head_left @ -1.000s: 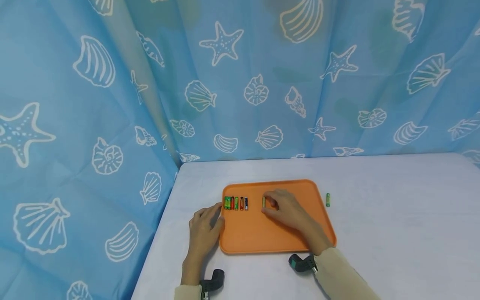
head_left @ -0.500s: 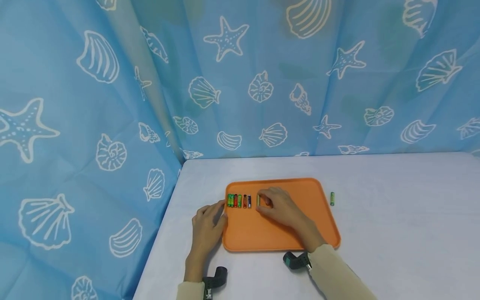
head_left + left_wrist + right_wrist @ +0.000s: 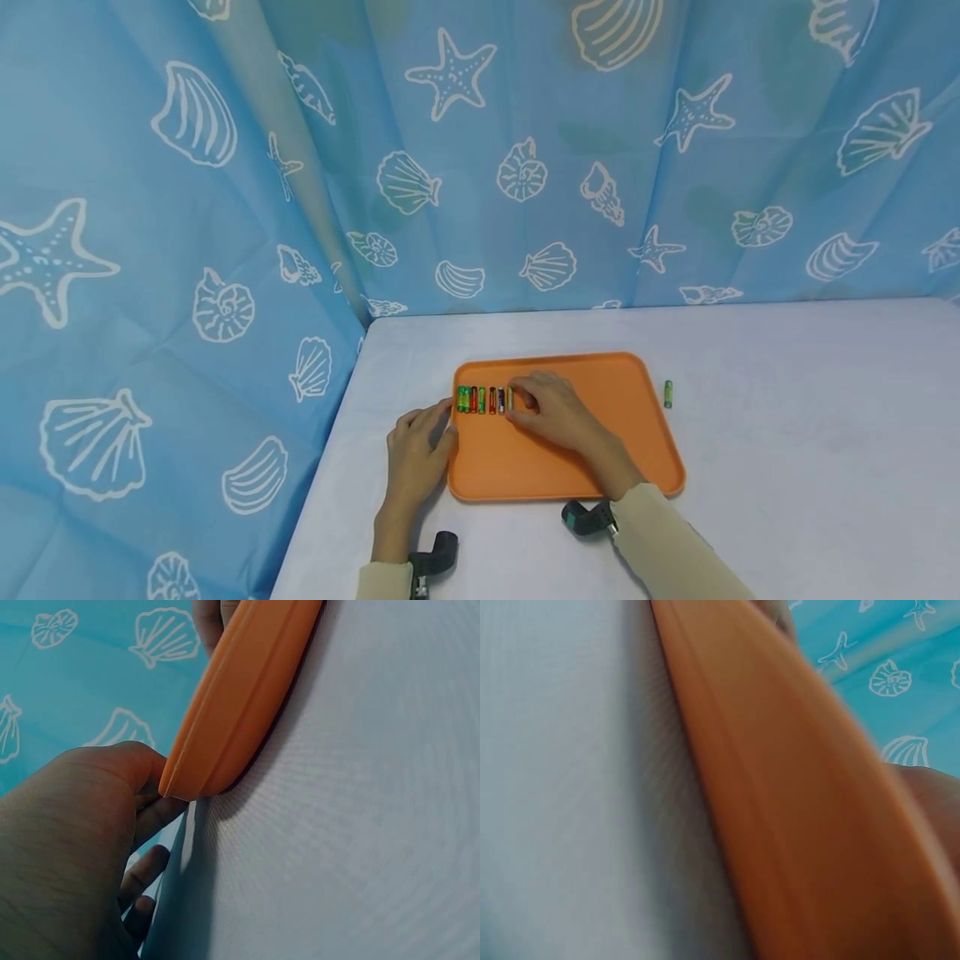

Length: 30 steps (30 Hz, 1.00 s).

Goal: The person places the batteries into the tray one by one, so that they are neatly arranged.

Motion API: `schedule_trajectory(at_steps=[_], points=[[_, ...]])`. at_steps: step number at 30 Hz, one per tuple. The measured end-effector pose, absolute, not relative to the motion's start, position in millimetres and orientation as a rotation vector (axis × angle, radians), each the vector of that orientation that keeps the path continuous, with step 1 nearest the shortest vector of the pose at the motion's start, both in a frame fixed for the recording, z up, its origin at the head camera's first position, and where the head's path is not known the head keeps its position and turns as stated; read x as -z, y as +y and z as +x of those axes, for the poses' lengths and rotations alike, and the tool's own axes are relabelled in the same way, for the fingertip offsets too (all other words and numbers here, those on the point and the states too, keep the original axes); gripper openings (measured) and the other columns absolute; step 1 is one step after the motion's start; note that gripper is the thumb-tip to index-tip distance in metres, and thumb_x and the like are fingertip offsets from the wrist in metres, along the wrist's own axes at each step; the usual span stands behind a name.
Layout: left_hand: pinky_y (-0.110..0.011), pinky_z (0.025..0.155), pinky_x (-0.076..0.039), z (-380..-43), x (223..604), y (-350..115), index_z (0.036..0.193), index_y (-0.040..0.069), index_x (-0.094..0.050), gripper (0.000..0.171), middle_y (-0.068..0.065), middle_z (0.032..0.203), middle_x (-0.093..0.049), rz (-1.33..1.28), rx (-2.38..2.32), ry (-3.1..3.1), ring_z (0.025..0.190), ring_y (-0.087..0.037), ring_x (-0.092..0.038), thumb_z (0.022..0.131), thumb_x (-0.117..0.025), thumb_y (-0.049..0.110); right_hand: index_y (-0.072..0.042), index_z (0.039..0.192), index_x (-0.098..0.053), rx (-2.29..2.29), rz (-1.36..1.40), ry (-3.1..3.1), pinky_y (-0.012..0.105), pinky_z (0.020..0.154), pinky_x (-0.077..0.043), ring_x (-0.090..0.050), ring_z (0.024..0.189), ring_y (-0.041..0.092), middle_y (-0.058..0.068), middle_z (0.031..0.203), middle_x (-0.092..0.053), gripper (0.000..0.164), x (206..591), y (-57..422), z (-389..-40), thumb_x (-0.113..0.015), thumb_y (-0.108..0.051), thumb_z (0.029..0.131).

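Note:
An orange tray (image 3: 517,475) lies on the table, with a row of small upright-lying batteries (image 3: 482,400) in green, red and dark blue along its upper left. My right hand (image 3: 553,408) pinches a yellow-green battery (image 3: 510,397) between thumb and fingers at the right end of that row, close beside the dark blue battery (image 3: 501,401). At the tray's left rim rests my left hand (image 3: 416,454), its fingers relaxed. The left wrist view has the left hand (image 3: 97,802) against the tray's outer wall (image 3: 225,712). In the right wrist view the tray wall (image 3: 757,750) hides the battery.
A single green battery (image 3: 668,394) lies on the white table cloth (image 3: 810,433), right of the tray. Blue curtains (image 3: 480,208) with shell prints hang behind and to the left. Each wrist carries a black camera mount (image 3: 438,554).
My right hand has slid the yellow-green battery leftward across the tray, up to the row. My left hand stays at the left rim. The head view has shifted slightly.

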State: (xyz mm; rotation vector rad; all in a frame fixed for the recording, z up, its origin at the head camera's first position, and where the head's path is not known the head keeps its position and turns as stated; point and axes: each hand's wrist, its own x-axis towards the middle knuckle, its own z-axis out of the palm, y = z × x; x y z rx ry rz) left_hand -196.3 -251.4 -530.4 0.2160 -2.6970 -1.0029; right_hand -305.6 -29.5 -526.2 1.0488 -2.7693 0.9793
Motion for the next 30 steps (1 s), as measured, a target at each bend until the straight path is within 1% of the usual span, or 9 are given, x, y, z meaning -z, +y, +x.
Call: schedule_trajectory(at_steps=[4,8,11,13,19,24,27,30], points=[[-0.049,0.111,-0.024,-196,532,-250,0.140,0.024,-0.060,0.042,0.002,0.141,-0.059,0.190,1.000,-2.699,0.131,-0.024,-0.042,0.098,-0.061,0.027,-0.009,0.113,-0.060,-1.028,1.074,-2.761,0.039,0.078,-0.031,-0.042,0.083,0.016,-0.004,0.081,-0.046,0.036,527,-22,-304,-0.075,-0.033,0.090],[-0.052,0.109,-0.025,-195,532,-250,0.140,0.023,-0.061,0.042,-0.001,0.140,-0.060,0.167,0.990,-2.691,0.130,-0.027,-0.043,0.098,-0.061,0.025,-0.005,0.120,-0.062,-1.102,1.074,-2.748,0.038,0.080,-0.039,-0.046,0.085,0.017,-0.003,0.086,-0.051,0.038,526,-11,-300,-0.073,-0.029,0.092],[-0.052,0.109,-0.025,-195,530,-251,0.140,0.023,-0.061,0.042,-0.001,0.140,-0.060,0.164,0.990,-2.693,0.130,-0.027,-0.043,0.098,-0.061,0.025,-0.004,0.125,-0.063,-1.117,1.034,-2.742,0.038,0.083,-0.046,-0.050,0.088,0.017,-0.003,0.090,-0.055,0.041,524,0,-299,-0.073,-0.027,0.092],[-0.051,0.109,-0.024,-195,529,-252,0.140,0.022,-0.060,0.043,-0.001,0.140,-0.060,0.154,0.992,-2.694,0.130,-0.027,-0.043,0.098,-0.061,0.025,-0.005,0.125,-0.064,-1.090,1.005,-2.730,0.038,0.083,-0.047,-0.051,0.089,0.016,-0.004,0.092,-0.056,0.040,524,8,-299,-0.073,-0.026,0.092],[-0.050,0.110,-0.023,-196,526,-253,0.141,0.021,-0.060,0.043,-0.003,0.140,-0.060,0.130,0.983,-2.691,0.130,-0.028,-0.043,0.098,-0.060,0.025,-0.007,0.122,-0.066,-1.040,0.933,-2.658,0.038,0.081,-0.049,-0.052,0.089,0.017,-0.002,0.094,-0.058,0.035,519,31,-297,-0.073,-0.023,0.092],[-0.050,0.111,-0.021,-195,526,-252,0.141,0.022,-0.059,0.043,-0.003,0.141,-0.059,0.152,1.005,-2.710,0.131,-0.027,-0.042,0.098,-0.060,0.025,-0.004,0.122,-0.066,-1.023,0.930,-2.631,0.039,0.080,-0.050,-0.053,0.089,0.019,0.002,0.095,-0.058,0.035,513,56,-295,-0.074,-0.016,0.091],[-0.050,0.112,-0.020,-195,527,-251,0.142,0.022,-0.059,0.043,-0.002,0.141,-0.059,0.165,1.010,-2.715,0.131,-0.027,-0.042,0.098,-0.059,0.026,-0.003,0.122,-0.065,-1.004,0.894,-2.637,0.043,0.085,-0.048,-0.052,0.091,0.021,0.002,0.095,-0.058,0.034,511,76,-295,-0.074,-0.014,0.091],[-0.050,0.112,-0.020,-195,528,-251,0.142,0.023,-0.058,0.044,-0.002,0.141,-0.058,0.165,1.004,-2.718,0.131,-0.027,-0.042,0.099,-0.059,0.026,-0.003,0.124,-0.064,-0.985,0.809,-2.658,0.044,0.082,-0.046,-0.050,0.091,0.022,0.002,0.093,-0.057,0.034,511,100,-297,-0.072,-0.014,0.093]])
